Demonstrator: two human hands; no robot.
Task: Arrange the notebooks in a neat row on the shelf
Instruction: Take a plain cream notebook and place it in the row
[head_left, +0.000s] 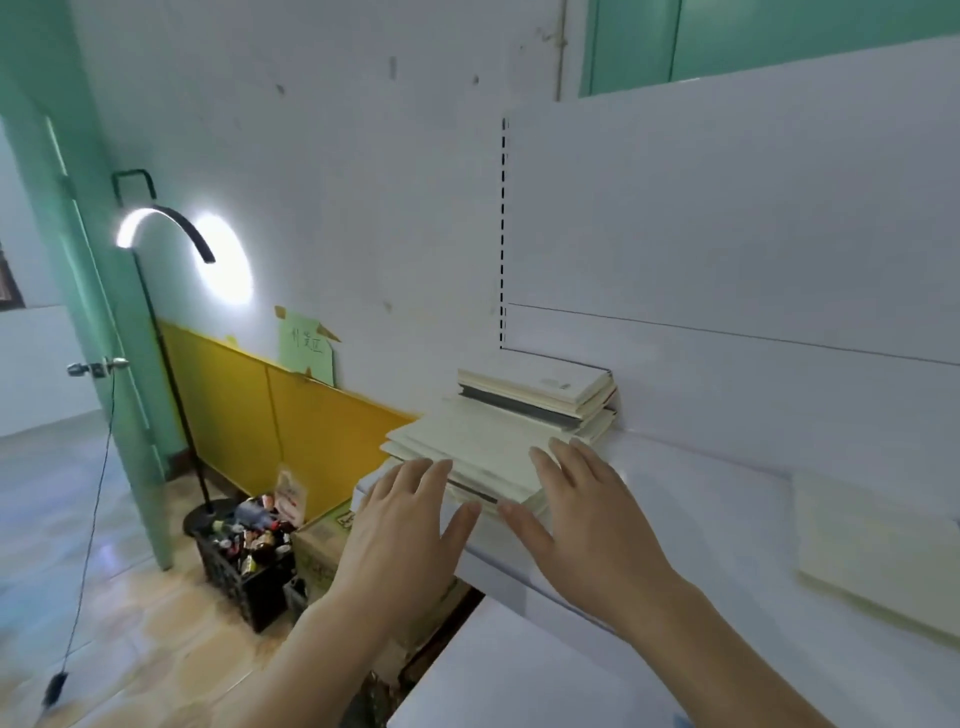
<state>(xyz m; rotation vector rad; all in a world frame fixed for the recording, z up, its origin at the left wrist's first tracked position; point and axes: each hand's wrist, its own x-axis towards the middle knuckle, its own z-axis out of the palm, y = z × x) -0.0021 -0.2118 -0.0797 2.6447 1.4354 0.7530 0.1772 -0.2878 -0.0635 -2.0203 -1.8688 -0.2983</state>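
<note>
Cream-coloured notebooks (498, 431) lie flat in a loose, uneven stack at the far left end of a white shelf (727, 499), the upper ones pushed back against the white back panel (727, 208) and the lower ones fanned out toward the near left corner. One more pale notebook (878, 551) lies flat by itself on the right of the shelf, well apart from the stack.

Both hands are low over the near end of the stack. The left hand (405, 525) has its fingers spread and extended, fingertips at the stack's near left edge; whether they press on it cannot be told. The right hand (582, 499) is also spread flat, its fingers resting on or just above the top of the lower notebooks. Neither hand is closed around anything.

A slotted upright rail (503, 234) marks the left edge of the back panel, just behind the stack. Below and left of the shelf, on the tiled floor, stands a black crate (249, 577) full of small bottles, with a cardboard box (322, 545) just beside it. Farther left is a floor lamp (161, 228) with a curved lit head, its round base next to the crate. Yellow panels (270, 405) line the bottom of the far wall, and a green door (78, 291) is at the far left.
</note>
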